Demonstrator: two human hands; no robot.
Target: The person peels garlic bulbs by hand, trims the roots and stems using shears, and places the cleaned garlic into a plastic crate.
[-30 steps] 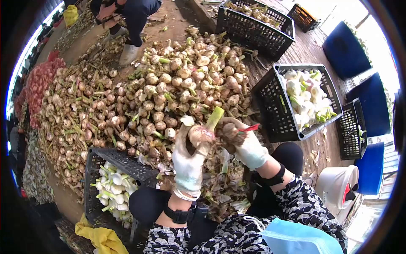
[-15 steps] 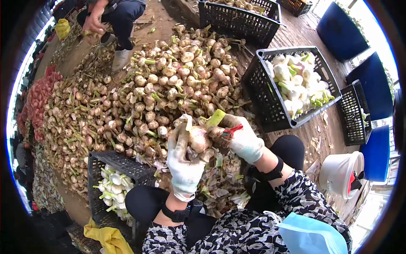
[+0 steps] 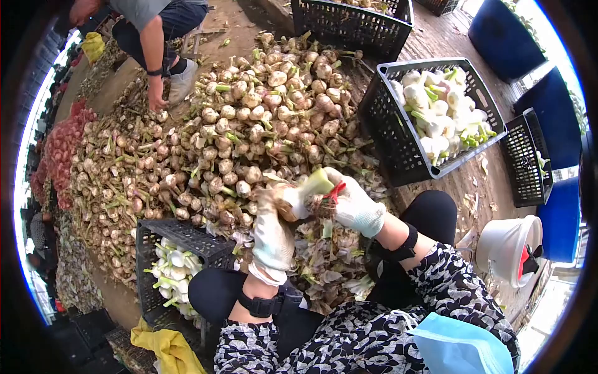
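Note:
Between my two white-gloved hands is a garlic bulb with a thick pale-green stem [image 3: 316, 183]. My left hand [image 3: 272, 230] is closed around the bulb from the left, its fingers covering most of it. From the right, my right hand [image 3: 357, 207] closes on the same garlic at the stem and the brown, rooty part. A red strip [image 3: 337, 189] shows at the right thumb and fingers; I cannot tell what it belongs to. Below the hands lie loose peeled garlic skins [image 3: 327, 265]. A big heap of unpeeled garlic [image 3: 268, 112] rises just beyond.
A black crate [image 3: 398, 140] of clean white garlic stands at right; another crate [image 3: 187, 234] with white garlic is by my left knee. A white bucket [image 3: 498, 249] and blue tubs [image 3: 557, 212] line the right. A crouching person [image 3: 152, 43] reaches into the heap at upper left.
My left hand has turned and its fingers now cover the bulb; the stem has tilted lower. The person at upper left has leaned in and lowered a hand to the heap.

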